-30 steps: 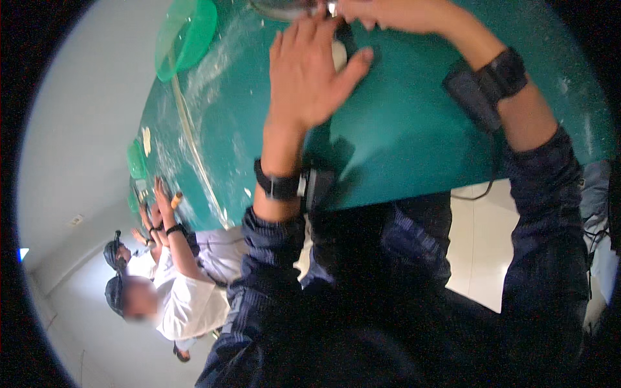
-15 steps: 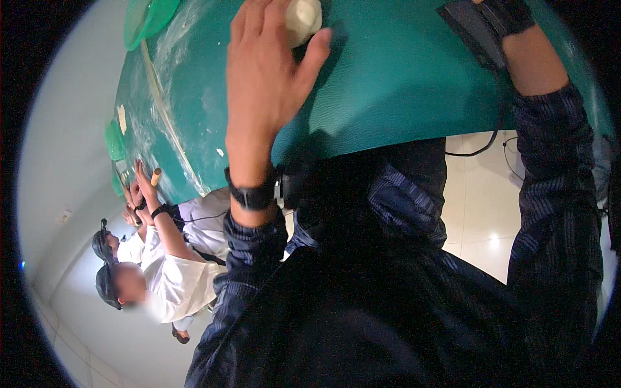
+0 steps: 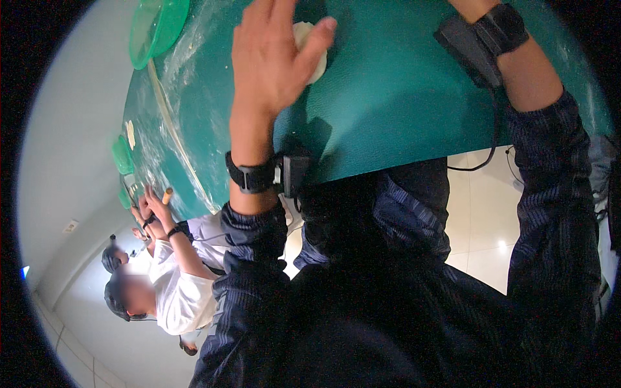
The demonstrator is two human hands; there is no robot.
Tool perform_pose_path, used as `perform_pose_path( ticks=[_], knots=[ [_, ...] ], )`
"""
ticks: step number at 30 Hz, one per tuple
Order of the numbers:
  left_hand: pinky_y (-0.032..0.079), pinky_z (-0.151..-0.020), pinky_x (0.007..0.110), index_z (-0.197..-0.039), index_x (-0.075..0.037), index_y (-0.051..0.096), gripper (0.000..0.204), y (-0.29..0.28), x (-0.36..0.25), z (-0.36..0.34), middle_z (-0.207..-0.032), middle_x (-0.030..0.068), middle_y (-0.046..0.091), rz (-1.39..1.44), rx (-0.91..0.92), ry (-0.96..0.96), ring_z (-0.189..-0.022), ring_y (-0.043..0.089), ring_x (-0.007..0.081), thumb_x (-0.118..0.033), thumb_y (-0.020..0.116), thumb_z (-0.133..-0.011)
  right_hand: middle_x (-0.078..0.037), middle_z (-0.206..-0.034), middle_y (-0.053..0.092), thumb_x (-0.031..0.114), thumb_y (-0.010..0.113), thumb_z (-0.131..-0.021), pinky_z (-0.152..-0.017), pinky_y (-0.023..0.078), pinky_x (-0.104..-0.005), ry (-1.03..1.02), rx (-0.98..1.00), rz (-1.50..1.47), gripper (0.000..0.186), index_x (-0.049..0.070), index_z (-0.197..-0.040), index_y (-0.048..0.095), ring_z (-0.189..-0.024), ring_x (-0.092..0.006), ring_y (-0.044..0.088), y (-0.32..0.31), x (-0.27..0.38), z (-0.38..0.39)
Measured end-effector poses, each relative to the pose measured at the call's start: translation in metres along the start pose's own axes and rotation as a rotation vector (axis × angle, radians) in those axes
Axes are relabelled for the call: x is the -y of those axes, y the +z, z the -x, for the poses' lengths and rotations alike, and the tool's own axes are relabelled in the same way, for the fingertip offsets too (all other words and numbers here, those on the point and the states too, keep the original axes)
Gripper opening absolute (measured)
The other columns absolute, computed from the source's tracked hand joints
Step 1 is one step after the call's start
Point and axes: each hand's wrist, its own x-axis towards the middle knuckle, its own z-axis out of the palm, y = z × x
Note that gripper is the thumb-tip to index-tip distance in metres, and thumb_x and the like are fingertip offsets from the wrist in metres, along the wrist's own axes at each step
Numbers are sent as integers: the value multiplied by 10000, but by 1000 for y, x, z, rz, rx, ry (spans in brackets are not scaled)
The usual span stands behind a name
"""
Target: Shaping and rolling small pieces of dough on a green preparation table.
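My left hand (image 3: 273,61) lies palm down over a pale round piece of dough (image 3: 317,70) near the top of the view. Its fingers are stretched out and cut off by the upper edge, while the thumb is spread across the dough. Only part of the dough shows, on the thumb side of the hand. At the upper right, my right hand (image 3: 473,8) is mostly beyond the edge of the picture, its fingers hidden. Both wrists wear black straps with a small dark device.
Streaks of flour and a long dough strip (image 3: 169,119) lie on the green table (image 3: 401,97). A green mesh-like basket (image 3: 155,32) stands at the far left. Two people in white sit along the left side, one hand near a wooden rolling pin handle (image 3: 167,196). A cable hangs off the edge.
The dough has come nearer and is now more covered by my left hand and thumb. My left thumb has risen across it. The whole view has shifted slightly.
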Motion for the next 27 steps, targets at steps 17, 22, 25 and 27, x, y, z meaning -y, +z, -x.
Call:
perform_pose_path(
  ticks=[17,22,25,27],
  knots=[
    [357,-1186,639,-1432,-111,601,597,-30,-44,172,-1505,185,579,-77,102,7,-1416,495,479,-256,768,-878,-58,-733,705,223,617,-1030,-662,528,-322,56,-20,-2,313,-26,-876,726,-687,-142,660,3,-7,-2],
    [230,-1259,649,-1517,-76,525,711,-18,-61,132,-1588,245,473,-90,182,-100,-1526,373,492,-408,733,-923,-81,-741,713,224,633,-1027,-676,529,-342,47,-25,17,305,-26,-877,723,-693,-165,671,1,3,-6],
    [130,-1289,655,-1617,-35,413,861,-6,-55,115,-1720,248,320,-135,269,-64,-1607,258,467,-548,633,-962,-123,-752,725,233,651,-1014,-676,529,-368,58,-21,62,309,-36,-879,718,-688,-190,675,3,-4,-4],
    [111,-1295,653,-1643,-26,379,904,-7,-54,97,-1746,246,283,-143,297,-73,-1627,229,454,-586,599,-969,-185,-766,728,253,671,-995,-677,530,-400,18,-41,93,331,-57,-885,707,-677,-229,676,3,-7,-7]
  ],
)
